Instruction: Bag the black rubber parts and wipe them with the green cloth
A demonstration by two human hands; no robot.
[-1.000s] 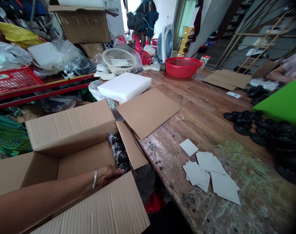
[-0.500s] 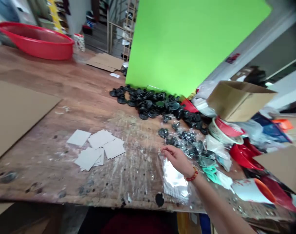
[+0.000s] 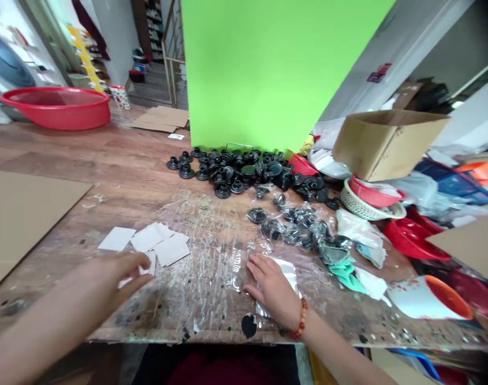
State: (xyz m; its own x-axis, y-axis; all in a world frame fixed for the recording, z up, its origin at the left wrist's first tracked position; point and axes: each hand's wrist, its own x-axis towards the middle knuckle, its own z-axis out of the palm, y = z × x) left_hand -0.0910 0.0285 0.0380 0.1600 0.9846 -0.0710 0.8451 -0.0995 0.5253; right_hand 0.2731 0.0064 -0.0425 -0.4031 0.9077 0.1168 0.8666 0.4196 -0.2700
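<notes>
My left hand (image 3: 127,272) is over the lower edge of the loose white card squares (image 3: 172,249), thumb and fingers apart around one card; whether it touches the card is unclear. On the right, my right hand (image 3: 270,289) lies flat with fingers spread on clear plastic bags (image 3: 290,271), a beaded bracelet at its wrist. Beyond it are black parts wrapped in clear plastic (image 3: 296,230). Farther back sits a heap of bare black round parts (image 3: 228,168).
A large cardboard sheet (image 3: 23,214) covers the table's left side, with a red basin (image 3: 63,109) behind. A green panel (image 3: 268,69) stands at the back. At right are a cardboard box (image 3: 384,144), baskets (image 3: 368,208) and a white cup-like container (image 3: 416,297).
My left hand has come into view at the cards. My right hand has gone from pinched fingertips at the bags' top edge to lying spread on them. The view has shifted.
</notes>
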